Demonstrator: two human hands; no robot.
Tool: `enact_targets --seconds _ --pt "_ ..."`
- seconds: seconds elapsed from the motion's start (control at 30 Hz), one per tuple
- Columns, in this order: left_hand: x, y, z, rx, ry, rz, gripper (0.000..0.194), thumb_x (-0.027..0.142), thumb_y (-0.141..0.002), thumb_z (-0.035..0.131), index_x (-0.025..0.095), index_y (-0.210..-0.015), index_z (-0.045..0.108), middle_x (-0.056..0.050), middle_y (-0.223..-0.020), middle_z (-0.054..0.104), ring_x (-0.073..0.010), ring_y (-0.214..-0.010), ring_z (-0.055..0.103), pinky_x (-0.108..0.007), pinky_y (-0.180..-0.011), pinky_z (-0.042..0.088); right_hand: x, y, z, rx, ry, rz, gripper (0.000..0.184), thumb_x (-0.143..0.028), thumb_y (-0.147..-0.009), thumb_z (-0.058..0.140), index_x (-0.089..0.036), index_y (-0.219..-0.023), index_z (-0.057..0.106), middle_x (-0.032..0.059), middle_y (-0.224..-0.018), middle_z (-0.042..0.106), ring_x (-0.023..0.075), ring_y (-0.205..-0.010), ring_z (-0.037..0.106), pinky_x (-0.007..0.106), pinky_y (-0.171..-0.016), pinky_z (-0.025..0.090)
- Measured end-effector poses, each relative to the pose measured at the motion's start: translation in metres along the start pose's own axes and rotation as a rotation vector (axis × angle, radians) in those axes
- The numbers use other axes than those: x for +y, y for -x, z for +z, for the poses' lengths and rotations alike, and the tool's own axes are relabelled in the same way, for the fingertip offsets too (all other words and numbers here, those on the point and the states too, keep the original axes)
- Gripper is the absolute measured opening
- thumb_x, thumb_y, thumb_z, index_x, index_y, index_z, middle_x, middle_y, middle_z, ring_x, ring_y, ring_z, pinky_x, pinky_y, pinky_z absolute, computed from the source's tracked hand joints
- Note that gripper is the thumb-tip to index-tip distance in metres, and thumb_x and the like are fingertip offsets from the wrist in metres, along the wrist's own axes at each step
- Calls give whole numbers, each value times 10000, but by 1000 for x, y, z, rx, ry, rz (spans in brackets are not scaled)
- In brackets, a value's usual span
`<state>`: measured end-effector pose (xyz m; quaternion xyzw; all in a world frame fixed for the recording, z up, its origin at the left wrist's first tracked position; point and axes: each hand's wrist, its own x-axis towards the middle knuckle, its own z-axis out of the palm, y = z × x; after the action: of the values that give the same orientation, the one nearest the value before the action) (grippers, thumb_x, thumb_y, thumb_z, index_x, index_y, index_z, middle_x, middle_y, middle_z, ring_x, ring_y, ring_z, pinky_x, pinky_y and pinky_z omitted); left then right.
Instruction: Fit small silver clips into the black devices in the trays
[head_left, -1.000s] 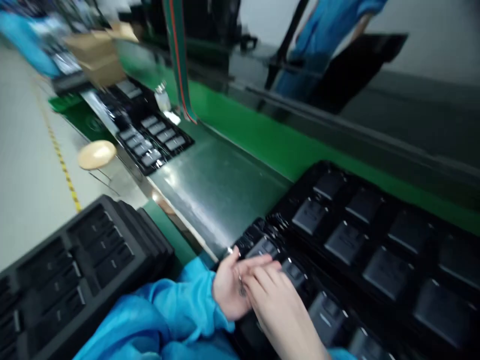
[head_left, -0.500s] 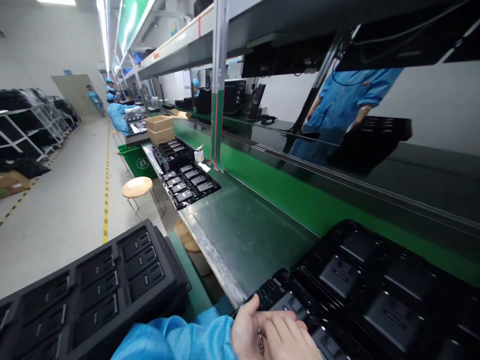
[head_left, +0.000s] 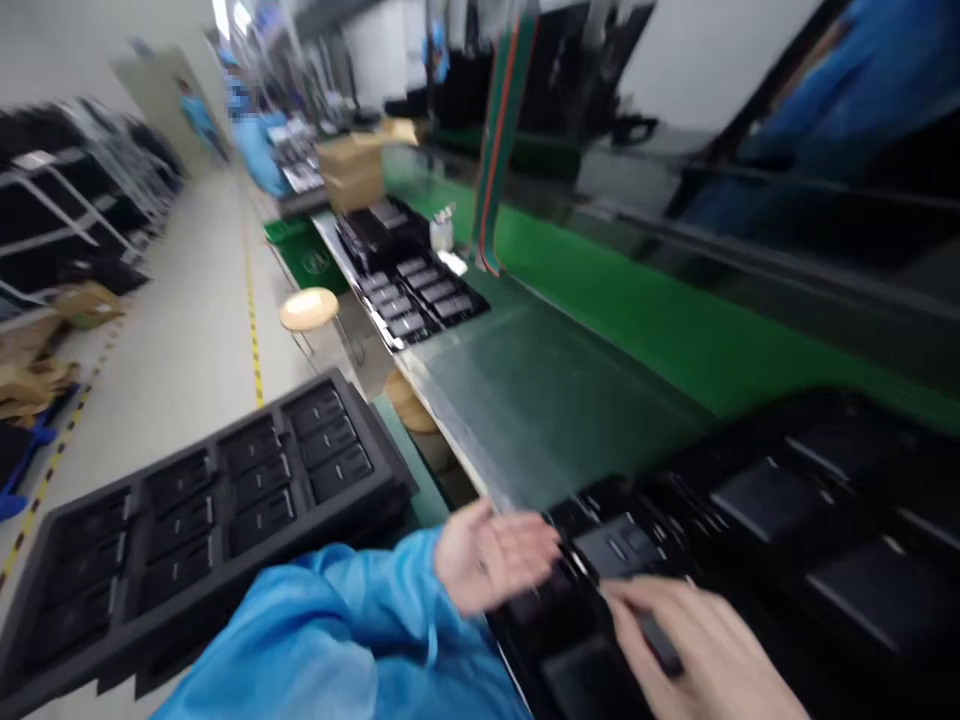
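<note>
My left hand [head_left: 495, 560] lies palm up with its fingers stretched out flat. A small dark metallic bit [head_left: 481, 567] rests in its palm. My right hand [head_left: 697, 640] is closed in a pinch at the edge of a black plastic case [head_left: 619, 545]; what its fingertips hold is blurred and too small to name. A dark elongated piece [head_left: 660, 642] shows between its thumb and fingers; I cannot tell whether it is held. The case sits in a glossy black tray [head_left: 540, 610] under both hands.
A black foam tray [head_left: 217, 440] with several dark cases stands at left. Another black tray [head_left: 885, 410] of cases is at right. Farther along the green bench [head_left: 540, 390] are a filled tray [head_left: 427, 300], cardboard boxes [head_left: 351, 172] and a white bottle [head_left: 442, 232]. A stool [head_left: 309, 308] stands beside it.
My hands were together, with the right over the left palm and small metal pieces between them. Now they are apart: the right has moved right to the case, and the left palm is exposed.
</note>
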<state>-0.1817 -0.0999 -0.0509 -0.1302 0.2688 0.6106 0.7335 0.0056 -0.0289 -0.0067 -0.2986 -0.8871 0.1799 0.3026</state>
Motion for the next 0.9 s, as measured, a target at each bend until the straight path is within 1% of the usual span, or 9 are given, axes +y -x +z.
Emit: enact_targets --seconds 0.03,0.1,0.17,0.27,0.37,0.43,0.57,0.73,0.9 --pt "6 9 1 52 -1 23 642 429 -1004 231 -23 -1045 684 -213 -913 720 -223 -819 709 -328 -773 518 -2 2 -7 -27 24 36 105 -292 -886 556 -338 -938 634 44 -863 703 248 -791 678 417 -700 547" --pt "19 20 -5 109 71 -33 603 434 -1014 249 4 -1091 664 -172 -861 729 -192 -755 704 -281 -701 528 -4 9 -12 -52 98 71 85 -241 -915 563 -260 -939 642 37 -892 697 213 -837 643 386 -784 517" --pt "30 23 -19 152 122 -106 552 434 -1019 276 43 -1177 632 -126 -826 729 -163 -688 685 -237 -618 522 -3 18 -5 -93 131 120 78 -208 -921 577 -216 -930 655 36 -881 685 194 -842 609 365 -804 484" --pt "37 30 -35 176 28 -202 544 392 -1032 244 33 -1297 555 -92 -742 679 -141 -612 642 -200 -502 494 -2 32 12 -196 147 217 110 -204 -941 565 -189 -917 671 42 -872 667 194 -857 569 349 -800 448" --pt "34 39 -37 130 -39 -327 570 388 -1032 248 -4 -1357 503 -64 -682 605 -110 -532 552 -155 -379 385 -1 32 24 -224 203 257 147 -215 -957 546 -184 -910 682 46 -872 654 199 -869 536 337 -795 418" --pt "28 40 -32 71 -58 -381 580 390 -1030 271 -21 -1379 485 -45 -647 558 -102 -521 510 -143 -353 336 1 24 29 -212 248 261 162 -226 -962 539 -179 -914 687 52 -880 649 205 -876 518 335 -791 402" --pt "16 31 -25 -30 -61 -469 594 402 -1029 289 -7 -1432 437 -50 -652 562 -107 -521 510 -150 -362 340 8 4 35 -275 325 253 190 -237 -973 515 -183 -916 689 56 -894 645 219 -890 486 344 -786 368" --pt "6 20 -25 -6 -36 -518 604 391 -1033 250 1 -1486 338 -68 -698 609 -126 -550 559 -167 -371 379 11 -10 47 -405 421 241 199 -229 -970 506 -187 -888 682 61 -906 631 236 -918 463 361 -777 332" --pt "6 17 -27 3 12 -532 609 391 -1035 237 -11 -1482 334 -72 -699 620 -136 -563 579 -177 -373 383 9 -18 52 -499 473 255 222 -216 -967 484 -174 -857 672 78 -899 627 248 -896 448 382 -764 319"
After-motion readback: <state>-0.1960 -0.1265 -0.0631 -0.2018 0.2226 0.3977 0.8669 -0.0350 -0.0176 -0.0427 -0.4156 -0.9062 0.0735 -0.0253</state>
